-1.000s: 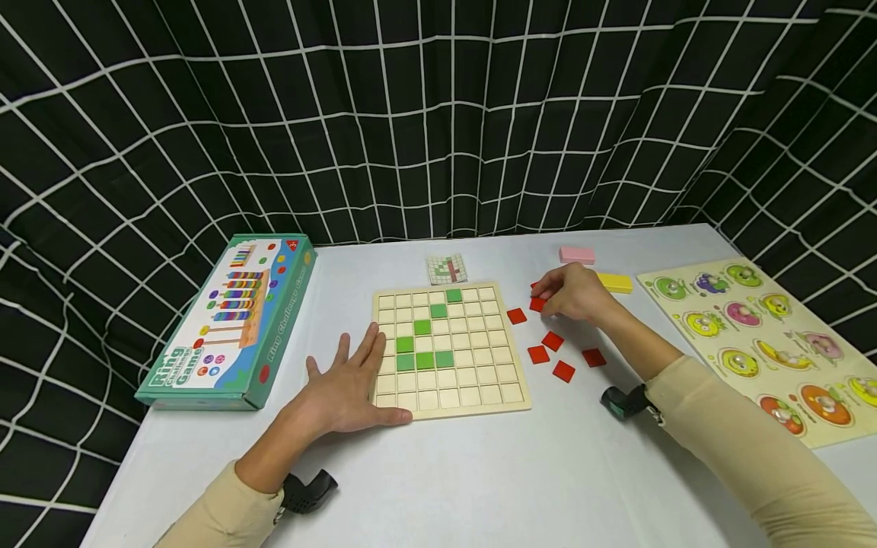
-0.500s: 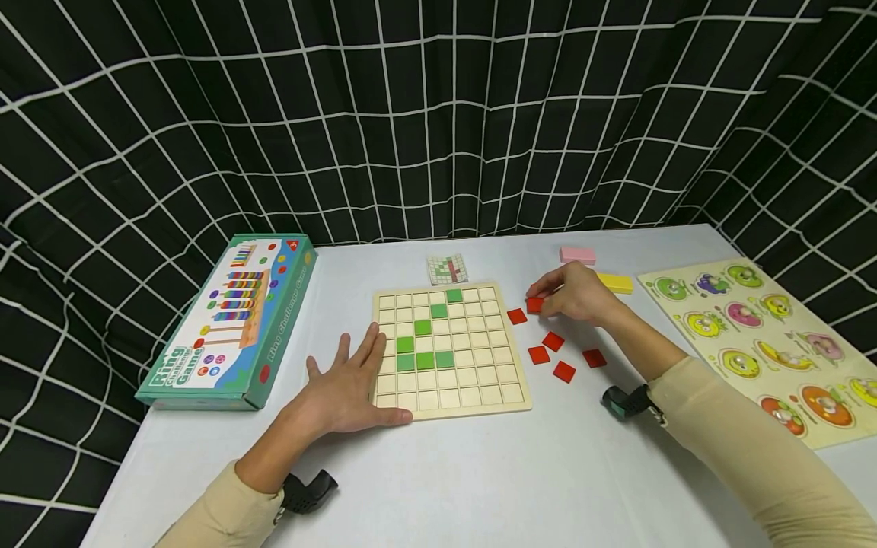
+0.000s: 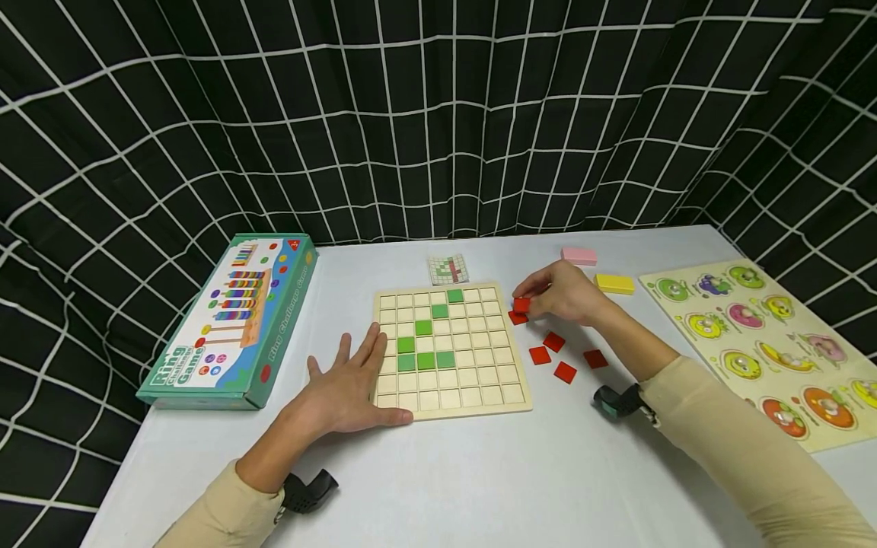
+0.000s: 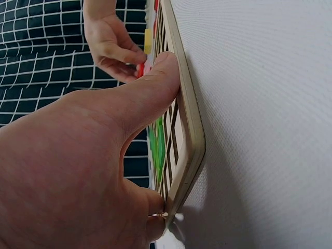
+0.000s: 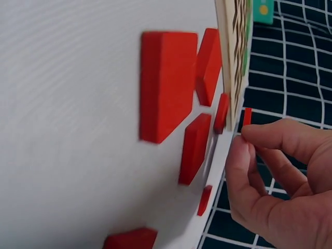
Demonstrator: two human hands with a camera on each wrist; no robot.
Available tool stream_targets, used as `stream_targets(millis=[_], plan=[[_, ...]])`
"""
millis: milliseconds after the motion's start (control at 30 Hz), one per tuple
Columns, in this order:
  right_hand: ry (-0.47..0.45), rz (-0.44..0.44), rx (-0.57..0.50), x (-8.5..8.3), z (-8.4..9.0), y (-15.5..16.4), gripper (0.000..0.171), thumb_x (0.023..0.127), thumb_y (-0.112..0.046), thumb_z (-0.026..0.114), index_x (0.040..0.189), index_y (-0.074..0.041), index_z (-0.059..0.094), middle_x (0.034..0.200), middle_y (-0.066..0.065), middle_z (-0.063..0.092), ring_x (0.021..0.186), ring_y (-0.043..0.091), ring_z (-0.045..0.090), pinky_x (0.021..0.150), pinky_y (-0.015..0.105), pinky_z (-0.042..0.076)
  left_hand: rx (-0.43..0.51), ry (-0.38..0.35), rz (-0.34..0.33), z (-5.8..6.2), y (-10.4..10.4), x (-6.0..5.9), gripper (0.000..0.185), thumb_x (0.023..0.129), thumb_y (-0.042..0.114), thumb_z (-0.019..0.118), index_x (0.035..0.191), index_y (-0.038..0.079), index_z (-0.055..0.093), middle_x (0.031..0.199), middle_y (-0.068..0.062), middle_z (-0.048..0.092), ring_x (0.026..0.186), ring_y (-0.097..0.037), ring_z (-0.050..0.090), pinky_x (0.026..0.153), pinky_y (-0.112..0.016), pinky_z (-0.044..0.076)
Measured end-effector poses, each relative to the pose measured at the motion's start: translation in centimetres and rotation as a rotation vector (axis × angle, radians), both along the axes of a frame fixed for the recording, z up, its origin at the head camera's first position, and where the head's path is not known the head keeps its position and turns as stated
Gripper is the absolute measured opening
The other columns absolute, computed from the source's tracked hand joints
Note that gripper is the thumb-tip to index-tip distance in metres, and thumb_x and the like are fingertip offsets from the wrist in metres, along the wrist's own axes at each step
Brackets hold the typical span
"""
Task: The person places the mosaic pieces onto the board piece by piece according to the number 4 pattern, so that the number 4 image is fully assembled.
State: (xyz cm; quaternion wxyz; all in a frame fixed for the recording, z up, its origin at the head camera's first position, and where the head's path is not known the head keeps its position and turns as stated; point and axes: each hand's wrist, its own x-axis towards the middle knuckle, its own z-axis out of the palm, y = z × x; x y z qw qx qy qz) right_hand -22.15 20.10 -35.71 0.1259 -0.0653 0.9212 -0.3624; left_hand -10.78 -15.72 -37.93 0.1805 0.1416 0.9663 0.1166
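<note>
My left hand (image 3: 342, 392) rests with spread fingers on the left side of a wooden grid board (image 3: 473, 380); its thumb lies on the near edge, as the left wrist view also shows. Several green square tiles (image 3: 423, 327) sit in the board's cells. Just off the board's right side, my right hand (image 3: 565, 293) pinches a red square tile (image 3: 521, 305) between thumb and index finger. That tile (image 5: 247, 116) stands on edge in the right wrist view, raised off the table. Several loose red tiles (image 3: 565, 372) lie on the white table below this hand.
Behind the board lies a small pattern card (image 3: 448, 269). A pink block (image 3: 578, 256) and a yellow block (image 3: 613, 284) lie beyond the right hand. A ring game box (image 3: 233, 327) stands at left, a fruit puzzle board (image 3: 774, 350) at right. A black gridded curtain (image 3: 438, 122) encloses the table.
My right hand has moved left, carrying the red tile from the back of the loose tiles toward the board's right edge. The left hand has stayed in place.
</note>
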Motion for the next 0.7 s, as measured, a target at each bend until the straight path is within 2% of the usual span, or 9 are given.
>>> stream_targets(millis=[300,700], plan=[[-0.023,0.032,-0.049,-0.3,0.1,-1.6,0.030,0.081,0.004,0.071,0.109,-0.003,0.080,0.101,0.015,0.075,0.088,0.026,0.061,0.070,0.031,0.051,0.001,-0.004,-0.004,0.2,0.1,0.0,0.128,0.079,0.077,0.072,0.168,0.007,0.012,0.177,-0.008,-0.001,0.158,-0.053,0.008,0.104,-0.091,0.015],[-0.036,0.066,-0.042,-0.7,0.4,-4.5,0.033,0.076,0.007,0.076,0.106,-0.006,0.081,0.105,0.013,0.073,0.098,0.026,0.058,0.070,0.028,0.050,-0.002,-0.006,-0.001,0.1,-0.1,0.1,0.127,0.080,0.078,0.071,0.168,0.008,0.011,0.177,-0.005,-0.004,0.159,-0.051,0.006,0.105,-0.090,0.014]])
